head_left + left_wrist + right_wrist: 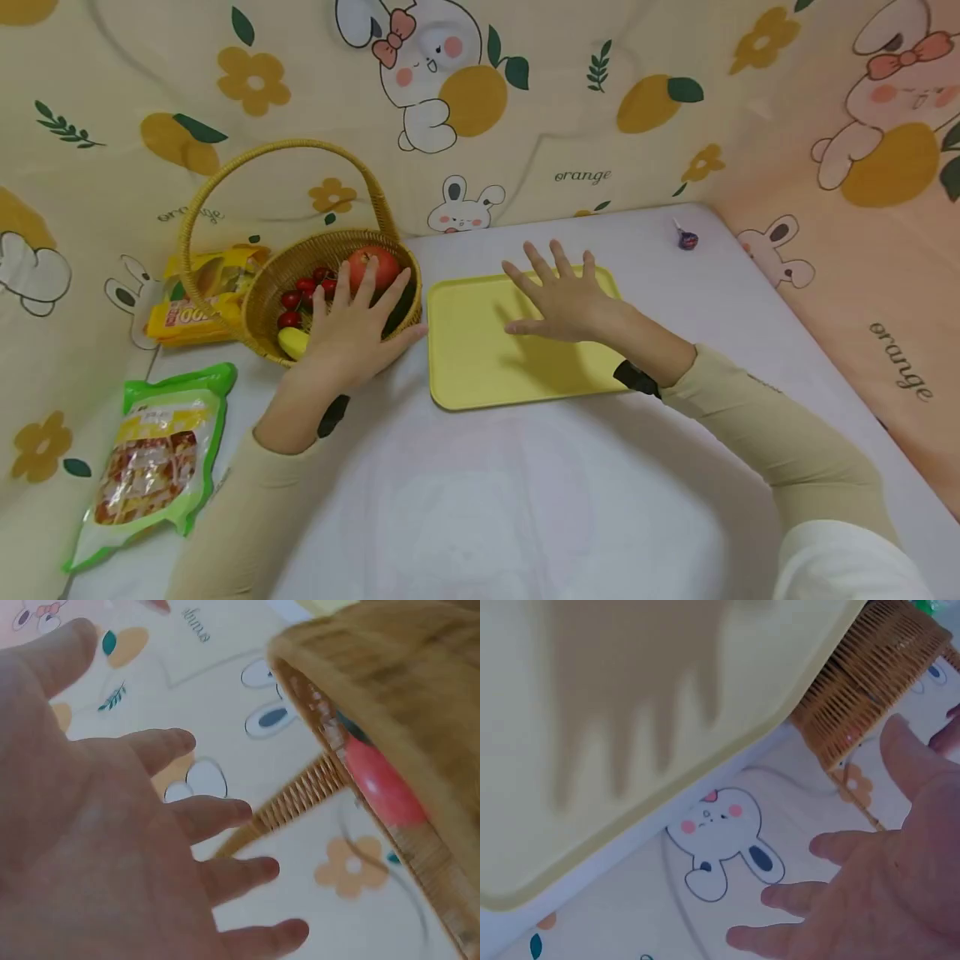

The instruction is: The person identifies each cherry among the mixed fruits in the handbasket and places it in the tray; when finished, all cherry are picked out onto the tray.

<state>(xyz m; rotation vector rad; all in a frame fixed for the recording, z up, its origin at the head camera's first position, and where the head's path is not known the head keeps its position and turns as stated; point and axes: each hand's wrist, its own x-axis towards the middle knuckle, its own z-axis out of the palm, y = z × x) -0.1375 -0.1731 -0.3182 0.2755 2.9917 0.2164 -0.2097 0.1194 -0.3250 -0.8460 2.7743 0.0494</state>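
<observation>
My left hand (352,333) hovers with spread fingers in front of a wicker basket (262,300), overlapping its near side in the head view. Inside the basket lie red cherries (291,300), a round red fruit (384,265), a yellow banana-like piece (294,342) and something dark green (401,312), partly hidden by the fingers. My right hand (566,304), fingers also spread, is held above a yellow tray (465,358) and casts a shadow on it. Neither hand holds anything. The left wrist view shows the bare palm (97,847) beside the basket wall (405,682).
A yellow snack bag (198,317) stands left of the basket. Nearer, a green-edged food packet (157,467) lies on the white tabletop (480,500). A purple-wrapped lollipop (686,239) rests at the back right. Cloth walls with printed rabbits (427,75) enclose the back and sides.
</observation>
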